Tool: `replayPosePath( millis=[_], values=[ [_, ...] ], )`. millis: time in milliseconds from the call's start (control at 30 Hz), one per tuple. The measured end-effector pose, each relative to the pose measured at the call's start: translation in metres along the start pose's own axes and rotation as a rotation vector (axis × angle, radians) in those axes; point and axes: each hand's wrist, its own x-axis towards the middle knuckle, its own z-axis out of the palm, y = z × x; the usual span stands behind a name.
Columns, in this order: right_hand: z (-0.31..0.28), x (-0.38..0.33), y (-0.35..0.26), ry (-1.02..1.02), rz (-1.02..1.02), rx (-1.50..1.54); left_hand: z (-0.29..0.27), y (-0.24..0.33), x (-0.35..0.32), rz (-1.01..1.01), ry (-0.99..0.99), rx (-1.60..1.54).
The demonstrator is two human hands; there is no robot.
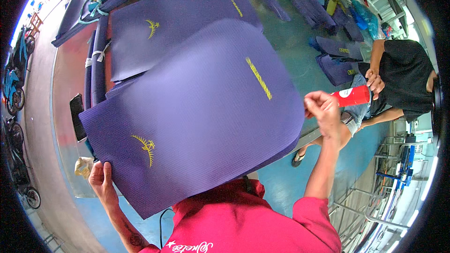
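- Left hand (102, 178): fingers curled over the lower left edge of a large purple fabric sheet (197, 112), gripping it at the corner.
- Right hand (323, 110): raised at the sheet's right edge, fingers bunched; looks pinched on the fabric rim, though the contact point itself is hard to make out.
- Purple sheet is held up between both hands, spread wide in front of the person's red shirt (248, 220), bowed slightly, covering most of the bench (65, 79) beneath. Yellow embroidered emblem near its lower left, yellow strip of lettering near upper right.
- Second purple sheet (173, 28) of the same kind lies flat on the bench behind the held one, partly overlapped by it.
- Rolled purple pieces (96, 65) lie along the bench's left side, tied with pale bands.
- Dark flat phone-like object (77, 117) rests on the bench edge, just left of the held sheet.
- Another person in a black top (403, 75) sits at right on the green floor, a hand beside a red cylinder (351, 96).
- More bundled purple fabric (304, 0) lies on the floor at top right.
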Motion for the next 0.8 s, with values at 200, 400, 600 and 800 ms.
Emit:
replayPosePath(
  millis=[200,400,600,800],
  values=[
    [0.034,0.0,0.039,0.024,0.103,-0.041,0.011,-0.005,0.013,-0.003,0.041,0.188],
    [0.02,-0.002,0.049,0.124,-0.002,-0.131,0.024,-0.008,0.021,0.062,-0.002,0.173],
    [0.017,0.007,0.061,0.245,-0.092,-0.089,0.045,-0.002,0.023,0.046,-0.014,0.222],
    [0.019,-0.005,0.059,0.191,-0.024,-0.129,0.041,0.0,0.017,0.048,0.007,0.298]
  ],
)
